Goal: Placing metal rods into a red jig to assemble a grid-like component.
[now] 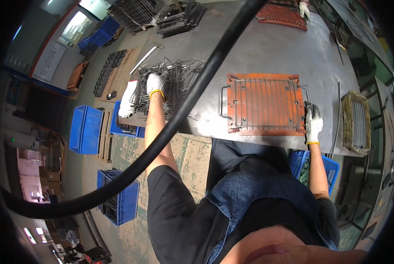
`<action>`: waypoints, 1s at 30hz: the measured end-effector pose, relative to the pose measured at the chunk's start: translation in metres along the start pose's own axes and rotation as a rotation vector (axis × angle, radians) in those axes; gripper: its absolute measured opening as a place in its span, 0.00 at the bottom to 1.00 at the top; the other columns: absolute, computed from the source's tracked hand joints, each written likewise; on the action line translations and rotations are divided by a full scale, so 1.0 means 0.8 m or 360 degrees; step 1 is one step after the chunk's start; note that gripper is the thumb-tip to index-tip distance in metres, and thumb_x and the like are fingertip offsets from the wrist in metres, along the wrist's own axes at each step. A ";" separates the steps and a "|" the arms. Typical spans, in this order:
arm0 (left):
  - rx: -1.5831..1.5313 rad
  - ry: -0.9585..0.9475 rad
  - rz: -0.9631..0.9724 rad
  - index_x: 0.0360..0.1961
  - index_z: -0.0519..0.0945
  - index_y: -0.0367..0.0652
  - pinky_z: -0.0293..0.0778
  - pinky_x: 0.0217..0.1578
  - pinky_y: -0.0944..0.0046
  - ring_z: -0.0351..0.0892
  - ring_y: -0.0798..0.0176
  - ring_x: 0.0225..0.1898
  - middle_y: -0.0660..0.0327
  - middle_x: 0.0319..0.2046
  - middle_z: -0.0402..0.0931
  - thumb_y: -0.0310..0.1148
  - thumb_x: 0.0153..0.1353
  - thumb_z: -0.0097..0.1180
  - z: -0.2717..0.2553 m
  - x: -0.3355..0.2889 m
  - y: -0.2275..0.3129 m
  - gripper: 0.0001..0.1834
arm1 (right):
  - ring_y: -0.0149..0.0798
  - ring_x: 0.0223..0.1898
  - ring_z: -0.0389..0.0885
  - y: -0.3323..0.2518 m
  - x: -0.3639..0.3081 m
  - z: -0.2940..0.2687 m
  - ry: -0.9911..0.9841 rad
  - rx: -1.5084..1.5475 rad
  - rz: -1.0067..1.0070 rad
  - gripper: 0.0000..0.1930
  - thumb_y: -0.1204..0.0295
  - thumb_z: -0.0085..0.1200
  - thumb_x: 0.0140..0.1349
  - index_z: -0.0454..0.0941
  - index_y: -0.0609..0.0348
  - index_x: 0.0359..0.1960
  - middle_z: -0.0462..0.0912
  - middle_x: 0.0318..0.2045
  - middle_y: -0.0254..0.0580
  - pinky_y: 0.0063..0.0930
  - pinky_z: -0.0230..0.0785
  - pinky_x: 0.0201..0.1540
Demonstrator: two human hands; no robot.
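My left hand (156,83), in a white glove with a yellow cuff, reaches into a pile of bent metal wire handles (179,75) on the left of the steel table. Its fingertips are lost among the wires. At the right edge of an orange plate fixture (267,130), my gloved right hand (313,123) is closed on the lower end of a U-shaped wire handle (308,93). A wire grill rack (267,103) of parallel rods lies on the fixture. Along its left side sits another U-shaped handle (221,102).
A black cable (192,94) crosses in front of the view. Another person's gloved hand (304,9) is at a second orange fixture (281,16) across the table. To the right lies a box of grey rods (357,121). Blue crates (86,130) stand on the floor at left; a blue basket (333,169) is below right.
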State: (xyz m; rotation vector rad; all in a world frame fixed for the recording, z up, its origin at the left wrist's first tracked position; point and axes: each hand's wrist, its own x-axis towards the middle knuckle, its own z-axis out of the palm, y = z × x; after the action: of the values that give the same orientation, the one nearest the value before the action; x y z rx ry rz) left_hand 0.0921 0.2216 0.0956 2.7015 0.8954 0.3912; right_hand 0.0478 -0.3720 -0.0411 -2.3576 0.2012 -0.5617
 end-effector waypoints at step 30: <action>-0.2552 -0.1873 -0.0017 0.50 0.71 0.29 0.82 0.31 0.60 0.82 0.57 0.31 0.48 0.36 0.78 0.32 0.68 0.49 0.081 -0.355 0.271 0.16 | 0.26 0.20 0.76 -0.150 -0.125 -0.080 -0.0615 0.1609 0.0591 0.15 0.63 0.46 0.68 0.73 0.62 0.46 0.83 0.28 0.41 0.19 0.65 0.22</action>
State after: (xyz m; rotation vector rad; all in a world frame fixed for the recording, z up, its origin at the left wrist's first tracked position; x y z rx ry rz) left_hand 0.0109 -0.1308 0.0600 1.0146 0.0310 -0.3797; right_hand -0.0717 -0.2917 0.0471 -1.3493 0.1248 0.0174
